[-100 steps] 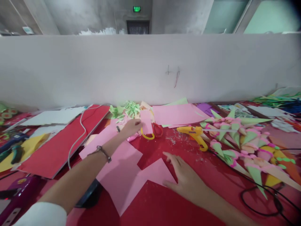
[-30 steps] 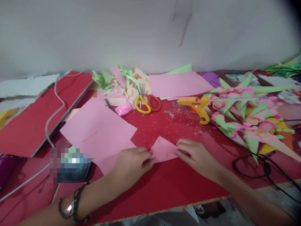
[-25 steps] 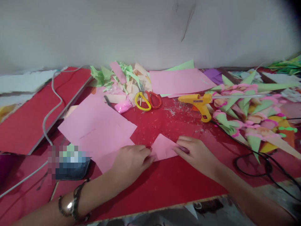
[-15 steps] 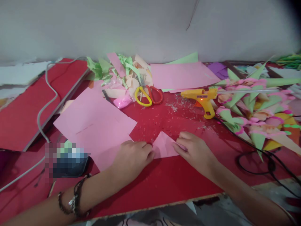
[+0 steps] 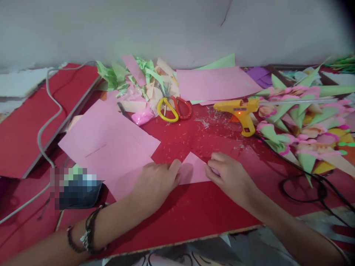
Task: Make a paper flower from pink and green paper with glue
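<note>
A small folded piece of pink paper point(image 5: 192, 169) lies near the front of the red table, between my two hands. My left hand point(image 5: 158, 183) has its fingers closed on the paper's left corner, the thumb on top. At the right corner, my right hand point(image 5: 226, 173) pinches the paper between thumb and curled fingers. Larger pink sheets point(image 5: 108, 138) lie partly under my left hand and to its left. Beyond the small paper are scissors with one yellow and one red handle point(image 5: 174, 109) and a yellow glue gun point(image 5: 240, 112) with its red light lit.
Paper scraps point(image 5: 144, 77) are heaped at the back, beside more pink sheets point(image 5: 216, 83). Green and pink paper flowers point(image 5: 302, 118) cover the right side. A black cable point(image 5: 299, 199) coils at the right; a dark, partly blurred object point(image 5: 88, 195) lies left.
The left thumb has risen and now rests on the small paper's left side. The paper's right flap now looks flatter. The whole view has shifted slightly.
</note>
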### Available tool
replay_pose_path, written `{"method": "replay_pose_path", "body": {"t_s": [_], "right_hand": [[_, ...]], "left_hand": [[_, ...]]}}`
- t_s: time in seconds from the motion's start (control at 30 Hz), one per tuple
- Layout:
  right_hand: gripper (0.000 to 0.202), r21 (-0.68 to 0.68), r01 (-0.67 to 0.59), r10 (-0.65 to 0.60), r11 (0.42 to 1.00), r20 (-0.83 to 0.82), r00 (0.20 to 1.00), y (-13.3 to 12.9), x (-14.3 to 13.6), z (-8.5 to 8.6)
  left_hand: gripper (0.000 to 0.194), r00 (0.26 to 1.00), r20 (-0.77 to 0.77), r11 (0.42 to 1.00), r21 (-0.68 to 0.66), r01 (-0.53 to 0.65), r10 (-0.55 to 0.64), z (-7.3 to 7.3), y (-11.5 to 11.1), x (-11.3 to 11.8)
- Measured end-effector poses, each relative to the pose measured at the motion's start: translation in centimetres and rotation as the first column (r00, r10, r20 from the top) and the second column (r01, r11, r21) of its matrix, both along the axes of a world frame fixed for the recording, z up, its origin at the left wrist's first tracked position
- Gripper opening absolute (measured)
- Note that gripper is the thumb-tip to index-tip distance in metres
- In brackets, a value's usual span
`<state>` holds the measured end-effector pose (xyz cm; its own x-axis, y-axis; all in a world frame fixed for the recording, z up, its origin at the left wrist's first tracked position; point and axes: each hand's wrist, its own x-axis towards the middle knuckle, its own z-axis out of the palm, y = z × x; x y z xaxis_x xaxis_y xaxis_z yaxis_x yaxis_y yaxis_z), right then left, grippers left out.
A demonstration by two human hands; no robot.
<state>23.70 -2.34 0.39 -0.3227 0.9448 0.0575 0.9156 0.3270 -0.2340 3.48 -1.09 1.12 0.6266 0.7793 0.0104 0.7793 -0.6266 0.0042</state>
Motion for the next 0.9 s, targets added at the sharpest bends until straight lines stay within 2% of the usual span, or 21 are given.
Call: {"method": "replay_pose_path", "body": {"t_s": [0.13, 0.4, 0.53, 0.67, 0.9], "right_hand": [[0.031, 0.026, 0.007, -0.008, 1.000, 0.061, 0.998, -0.2, -0.1, 0.0], [0.029, -0.012, 0.071, -0.067, 0.997, 0.210, 0.975, -0.1, -0.6, 0.4], [0.029, -0.053, 0.099, -0.082, 0.994, 0.256, 0.963, 0.1, -0.7, 0.8], [0.027, -0.102, 0.136, -0.101, 0.985, 0.298, 0.949, 0.1, -0.8, 0.9], [0.026, -0.085, 0.136, -0.105, 0.987, 0.298, 0.949, 0.1, -0.8, 0.7]], "left_hand": [[0.014, 0.996, -0.045, 0.997, -0.006, 0.071, -0.071, -0.2, 0.0, -0.2], [0.031, 0.957, -0.019, 0.955, -0.066, 0.289, -0.291, 0.0, 1.2, -1.4], [0.033, 0.922, 0.006, 0.919, -0.069, 0.388, -0.388, 0.0, 2.1, -2.0], [0.037, 0.904, -0.011, 0.902, -0.071, 0.427, -0.428, 0.0, 2.9, -2.5], [0.045, 0.864, 0.034, 0.837, -0.231, 0.496, -0.503, 0.9, 4.1, -2.6]]}}
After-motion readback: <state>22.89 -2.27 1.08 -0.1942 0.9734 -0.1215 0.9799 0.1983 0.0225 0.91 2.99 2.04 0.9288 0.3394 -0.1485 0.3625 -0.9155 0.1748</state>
